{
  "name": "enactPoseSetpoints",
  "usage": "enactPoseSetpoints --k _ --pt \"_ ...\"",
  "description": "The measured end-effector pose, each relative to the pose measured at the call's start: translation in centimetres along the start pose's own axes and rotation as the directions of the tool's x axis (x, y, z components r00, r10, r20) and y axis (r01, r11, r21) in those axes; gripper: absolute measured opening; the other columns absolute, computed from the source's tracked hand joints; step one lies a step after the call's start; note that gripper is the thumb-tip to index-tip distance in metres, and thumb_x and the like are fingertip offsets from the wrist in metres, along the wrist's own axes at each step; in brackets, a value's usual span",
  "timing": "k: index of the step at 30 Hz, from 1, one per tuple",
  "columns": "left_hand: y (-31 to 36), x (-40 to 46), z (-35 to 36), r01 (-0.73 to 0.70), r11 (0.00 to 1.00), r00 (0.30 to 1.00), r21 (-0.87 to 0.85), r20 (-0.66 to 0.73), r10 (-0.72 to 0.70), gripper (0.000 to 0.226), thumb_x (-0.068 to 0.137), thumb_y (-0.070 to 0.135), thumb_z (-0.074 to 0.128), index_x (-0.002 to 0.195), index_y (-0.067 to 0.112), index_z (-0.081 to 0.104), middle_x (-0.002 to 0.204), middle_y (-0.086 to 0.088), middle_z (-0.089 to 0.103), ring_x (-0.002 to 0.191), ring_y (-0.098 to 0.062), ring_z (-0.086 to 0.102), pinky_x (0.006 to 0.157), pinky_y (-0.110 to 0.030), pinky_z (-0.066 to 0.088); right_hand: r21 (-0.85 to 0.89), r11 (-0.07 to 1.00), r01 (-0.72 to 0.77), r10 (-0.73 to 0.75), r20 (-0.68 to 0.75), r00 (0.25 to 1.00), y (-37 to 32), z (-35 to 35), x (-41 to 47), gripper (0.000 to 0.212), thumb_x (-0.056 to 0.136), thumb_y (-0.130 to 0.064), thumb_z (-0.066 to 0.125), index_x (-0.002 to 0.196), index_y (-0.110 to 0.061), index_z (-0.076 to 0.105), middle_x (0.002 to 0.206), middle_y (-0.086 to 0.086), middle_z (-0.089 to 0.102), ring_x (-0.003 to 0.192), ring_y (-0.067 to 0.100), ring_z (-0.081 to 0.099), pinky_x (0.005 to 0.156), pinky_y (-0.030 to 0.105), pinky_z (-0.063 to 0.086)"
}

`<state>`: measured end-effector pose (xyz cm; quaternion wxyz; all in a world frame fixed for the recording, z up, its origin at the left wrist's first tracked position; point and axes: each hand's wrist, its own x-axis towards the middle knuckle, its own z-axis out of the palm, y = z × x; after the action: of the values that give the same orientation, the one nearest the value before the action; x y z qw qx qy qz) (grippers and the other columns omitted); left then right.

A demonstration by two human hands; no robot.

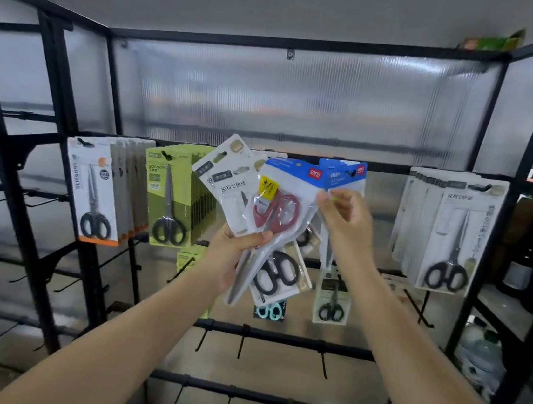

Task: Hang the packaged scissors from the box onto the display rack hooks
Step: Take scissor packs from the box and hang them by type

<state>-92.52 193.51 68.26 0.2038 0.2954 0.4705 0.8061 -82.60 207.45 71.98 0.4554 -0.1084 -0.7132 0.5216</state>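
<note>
A black metal display rack with ribbed translucent panels is filling the view, its rails carrying rows of hooks. Along the upper rail, stacks of packaged scissors are hanging: an orange-trimmed stack at the left, a green stack beside it, a blue-topped stack near the middle, and a grey stack at the right. A few single packs are hanging on the lower hooks behind the forearms.

In front of the rack's middle, the left hand is gripping a fanned bundle of packs by their lower part, thumb curled across the front. The front pack in the bundle is the red-handled scissors pack, with a blue and white header card; behind it, a white pack is tilting up to the left, and a black-handled pack is sticking out below.

The right hand is raised just beside the red-handled pack's upper right edge, fingers curled and pinching there, directly in front of the blue-topped stack. Whether it is pinching the bundle's pack or the hanging one cannot be told.
</note>
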Motion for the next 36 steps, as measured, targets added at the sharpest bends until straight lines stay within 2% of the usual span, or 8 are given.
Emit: enactPoseSetpoints --k 6,12,16,20,24,28,32,36 --pt "-2.8 -1.6 2.1 0.068 0.987 0.994 -0.143 -0.07 -0.079 0.044 0.061 0.003 0.073 0.104 0.01 0.066 0.091 -0.007 0.074 0.081 -0.021 0.071 0.062 -0.027 0.056 0.136 0.981 -0.142 0.153 -0.077 0.985 0.2 2.8 -1.9 0.021 0.082 -0.012 0.068 0.083 -0.024 0.051 0.096 0.01 0.062 0.092 0.028 0.062 0.084 0.044 0.053" --pt "-2.6 -1.9 2.3 0.251 0.919 0.957 -0.303 -0.063 -0.282 0.027 0.08 0.026 0.065 0.1 0.008 0.068 0.082 -0.01 0.074 0.068 -0.023 0.072 0.05 -0.031 0.055 0.35 0.931 -0.101 0.167 -0.163 0.972 1.0 3.3 -2.0 0.03 0.09 0.001 0.053 0.089 -0.028 0.045 0.095 -0.004 0.062 0.09 0.011 0.061 0.076 0.022 0.051" --pt "-2.0 -1.8 1.2 0.223 0.943 0.96 -0.247 -0.115 -0.257 0.042 0.07 0.026 0.069 0.108 0.007 0.065 0.084 -0.01 0.074 0.071 -0.026 0.071 0.064 -0.038 0.058 0.365 0.931 -0.027 0.087 -0.148 0.985 0.8 2.6 -1.7 0.054 0.087 0.011 0.048 0.107 -0.038 0.038 0.115 -0.004 0.055 0.107 0.009 0.058 0.076 0.018 0.052" --pt "-1.4 -1.4 -0.2 0.115 0.976 0.964 -0.185 -0.218 -0.155 0.044 0.074 0.011 0.07 0.117 0.012 0.061 0.103 -0.01 0.072 0.092 -0.028 0.069 0.09 -0.047 0.051 0.231 0.972 0.027 -0.005 -0.095 0.995 0.1 0.2 -0.4 0.084 0.089 0.012 0.045 0.119 -0.066 0.031 0.135 -0.009 0.042 0.103 0.0 0.058 0.075 0.021 0.055" --pt "-1.4 -1.2 -1.7 0.068 0.987 0.971 -0.148 -0.217 -0.1 0.024 0.082 0.002 0.065 0.098 0.019 0.066 0.088 -0.002 0.075 0.078 -0.018 0.072 0.066 -0.033 0.057 0.071 0.995 0.075 -0.063 -0.158 0.985 -0.4 -2.4 1.6 0.069 0.091 0.009 0.044 0.127 -0.051 0.04 0.105 -0.02 0.043 0.073 -0.005 0.058 0.057 0.007 0.047" --pt "-1.7 -1.5 -2.1 0.082 0.989 0.973 -0.124 -0.205 -0.107 0.022 0.079 0.003 0.067 0.096 0.016 0.069 0.085 -0.003 0.075 0.076 -0.019 0.072 0.066 -0.032 0.054 -0.182 0.983 0.03 -0.049 -0.099 0.994 0.1 -3.9 3.6 0.064 0.092 0.007 0.043 0.142 -0.032 0.034 0.11 -0.006 0.041 0.081 0.011 0.049 0.071 0.029 0.053" --pt "-2.1 -1.6 -2.4 0.022 0.995 0.986 -0.095 -0.163 -0.037 0.021 0.075 0.002 0.067 0.091 0.016 0.071 0.085 -0.003 0.075 0.077 -0.017 0.072 0.06 -0.026 0.056 -0.298 0.954 -0.016 0.001 -0.051 0.999 0.9 -4.1 4.0 0.062 0.093 0.004 0.041 0.142 -0.032 0.033 0.109 0.001 0.036 0.073 0.002 0.044 0.049 0.005 0.044" --pt "-1.9 -1.4 -2.6 0.02 0.996 0.991 -0.086 -0.131 -0.031 0.021 0.066 0.009 0.07 0.084 0.018 0.075 0.086 -0.004 0.075 0.078 -0.018 0.072 0.06 -0.026 0.056 -0.265 0.961 -0.083 0.077 -0.03 0.997 1.3 -3.6 4.2 0.063 0.094 0.002 0.043 0.145 -0.031 0.027 0.112 -0.001 0.031 0.076 0.007 0.047 0.044 0.003 0.042"
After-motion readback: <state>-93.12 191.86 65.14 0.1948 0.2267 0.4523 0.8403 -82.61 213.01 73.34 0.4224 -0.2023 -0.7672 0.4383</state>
